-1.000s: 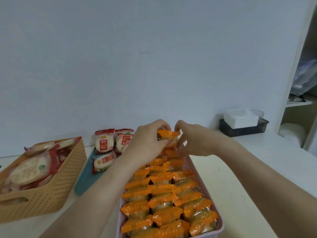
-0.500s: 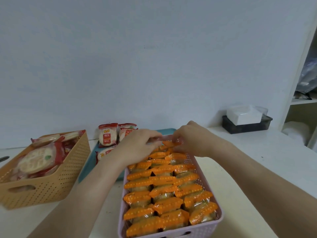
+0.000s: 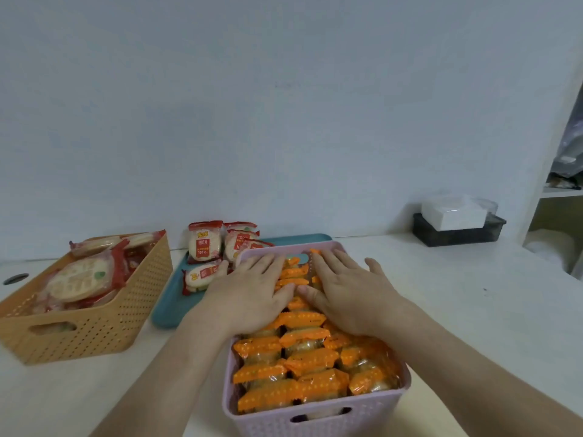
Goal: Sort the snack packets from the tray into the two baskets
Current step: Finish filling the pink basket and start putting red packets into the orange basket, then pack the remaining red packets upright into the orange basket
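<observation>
The orange-wrapped snack packets point(image 3: 310, 361) lie packed in close rows inside a lilac perforated plastic basket point(image 3: 315, 417), which stands on the white worktop point(image 3: 473, 310) at six o'clock in the view; the packets fill it nearly to the rim. Both hands lie palm-down on the far rows; the left hand point(image 3: 249, 294) covers the rows at the basket's eleven o'clock and the right hand point(image 3: 347, 294) those at one o'clock; their thumbs nearly meet over the middle row. The fingers point(image 3: 268, 263) are straight and a little apart, laid flat on the wrappers and gripping nothing; the packets sit directly beneath them, and the fingertips reach almost to the basket's far wall.

A teal flat plastic tray point(image 3: 167, 310) lies partly behind the basket, at its ten to twelve o'clock; on it are several red-and-white round cracker packets point(image 3: 203, 244), some upright and one lying flat just beside the left hand. At nine o'clock from the lilac basket, well apart, stands a tan perforated plastic basket point(image 3: 104, 323) heaped with more red-and-white cracker packs point(image 3: 80, 279); a dark round hole point(image 3: 15, 278) in the worktop shows beyond it. At two o'clock, against the pale wall, sits a black shallow box point(image 3: 457, 238) holding a white carton point(image 3: 454, 214); a white shelf unit point(image 3: 561, 193) stands at three o'clock.
</observation>
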{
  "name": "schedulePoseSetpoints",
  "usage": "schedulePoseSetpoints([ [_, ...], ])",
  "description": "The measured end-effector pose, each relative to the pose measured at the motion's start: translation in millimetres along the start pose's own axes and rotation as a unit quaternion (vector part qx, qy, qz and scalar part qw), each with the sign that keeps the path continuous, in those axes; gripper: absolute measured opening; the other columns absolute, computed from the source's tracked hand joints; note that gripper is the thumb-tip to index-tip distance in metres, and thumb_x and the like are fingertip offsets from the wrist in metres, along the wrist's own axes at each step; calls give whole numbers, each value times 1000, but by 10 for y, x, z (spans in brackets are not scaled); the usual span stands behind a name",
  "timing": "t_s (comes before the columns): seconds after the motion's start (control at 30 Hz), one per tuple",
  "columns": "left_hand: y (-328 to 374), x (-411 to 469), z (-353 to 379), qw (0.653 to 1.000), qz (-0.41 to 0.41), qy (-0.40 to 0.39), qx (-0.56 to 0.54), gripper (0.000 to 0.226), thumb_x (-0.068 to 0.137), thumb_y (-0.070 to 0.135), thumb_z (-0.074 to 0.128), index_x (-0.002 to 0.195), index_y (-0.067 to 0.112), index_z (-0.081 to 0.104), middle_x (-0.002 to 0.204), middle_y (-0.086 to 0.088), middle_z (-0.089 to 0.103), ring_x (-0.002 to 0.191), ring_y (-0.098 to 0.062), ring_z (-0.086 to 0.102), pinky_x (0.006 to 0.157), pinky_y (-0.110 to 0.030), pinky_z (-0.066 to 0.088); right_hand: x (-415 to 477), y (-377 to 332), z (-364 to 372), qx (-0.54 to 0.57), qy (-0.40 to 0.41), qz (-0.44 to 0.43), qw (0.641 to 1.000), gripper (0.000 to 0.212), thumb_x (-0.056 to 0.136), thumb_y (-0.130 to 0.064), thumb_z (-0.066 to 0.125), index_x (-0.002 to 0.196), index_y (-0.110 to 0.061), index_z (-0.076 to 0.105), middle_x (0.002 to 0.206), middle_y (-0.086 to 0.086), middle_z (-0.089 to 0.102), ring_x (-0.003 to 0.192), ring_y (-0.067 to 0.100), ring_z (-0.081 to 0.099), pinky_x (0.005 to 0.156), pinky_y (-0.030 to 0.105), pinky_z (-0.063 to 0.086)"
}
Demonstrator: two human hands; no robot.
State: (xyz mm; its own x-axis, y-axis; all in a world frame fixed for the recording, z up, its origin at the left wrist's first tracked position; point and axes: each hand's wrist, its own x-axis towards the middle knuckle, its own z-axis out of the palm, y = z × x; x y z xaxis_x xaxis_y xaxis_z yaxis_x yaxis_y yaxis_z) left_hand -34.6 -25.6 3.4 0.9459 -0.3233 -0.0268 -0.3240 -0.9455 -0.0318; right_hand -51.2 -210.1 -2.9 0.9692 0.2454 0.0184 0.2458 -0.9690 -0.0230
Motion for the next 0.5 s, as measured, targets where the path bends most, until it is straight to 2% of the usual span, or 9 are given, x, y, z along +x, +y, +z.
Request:
schedulePoseSetpoints([
  [0.07,24,-37,30,999,0,32,-37,66,97,60,15,155,31,4,163,12,3,149,-11,0,119,-53,6,-5,-14,47,10,20,1,1000,80,89,-69,7,154,-23,3,163,-5,3,149,16,-3,117,55,11],
  [0.13,42,-92,21,980,5,88,-181,61,99,56,23,153,29,18,162,10,15,148,-10,9,120,-46,12,8,-25,45,88,61,-10,994,81,87,-71,12,153,-24,17,160,-5,16,149,18,3,116,53,19],
  [0.2,46,-191,-1,916,-18,163,-365,52,101,46,33,149,27,32,154,9,30,139,-9,26,114,-36,25,-14,-20,-20,223,108,-12,969,71,92,-63,23,149,-21,29,153,-3,29,147,19,13,118,46,18],
  [0.27,40,-330,-15,858,-71,203,-466,45,101,39,42,144,30,39,146,12,40,131,-9,38,108,-37,36,-128,13,-133,341,113,33,933,58,99,-49,34,146,-15,33,147,2,38,141,23,30,112,38,26],
  [0.33,32,-519,26,809,-110,183,-548,32,99,36,50,131,35,50,132,14,55,119,-8,53,98,-37,46,-302,87,-214,391,53,92,914,51,100,-42,39,142,-14,33,140,9,47,126,27,49,94,34,41],
  [0.4,83,-766,84,752,-115,132,-635,18,98,28,52,113,33,59,110,9,69,101,-10,65,88,-35,50,-498,149,-257,390,-20,130,912,37,100,-39,41,129,-16,43,122,8,59,105,23,61,81,34,54],
  [0.43,124,-875,117,719,-111,107,-678,19,98,24,52,113,30,62,106,4,73,99,-16,69,89,-39,51,-591,165,-269,390,-45,140,909,29,100,-37,41,115,-13,49,111,5,64,96,20,65,77,35,58],
  [0.5,229,-1038,212,652,-114,82,-745,27,98,19,49,119,25,63,106,-4,75,98,-22,71,87,-44,53,-719,158,-234,411,-76,144,897,27,101,-31,40,106,-12,60,98,4,71,85,17,70,69,33,60],
])
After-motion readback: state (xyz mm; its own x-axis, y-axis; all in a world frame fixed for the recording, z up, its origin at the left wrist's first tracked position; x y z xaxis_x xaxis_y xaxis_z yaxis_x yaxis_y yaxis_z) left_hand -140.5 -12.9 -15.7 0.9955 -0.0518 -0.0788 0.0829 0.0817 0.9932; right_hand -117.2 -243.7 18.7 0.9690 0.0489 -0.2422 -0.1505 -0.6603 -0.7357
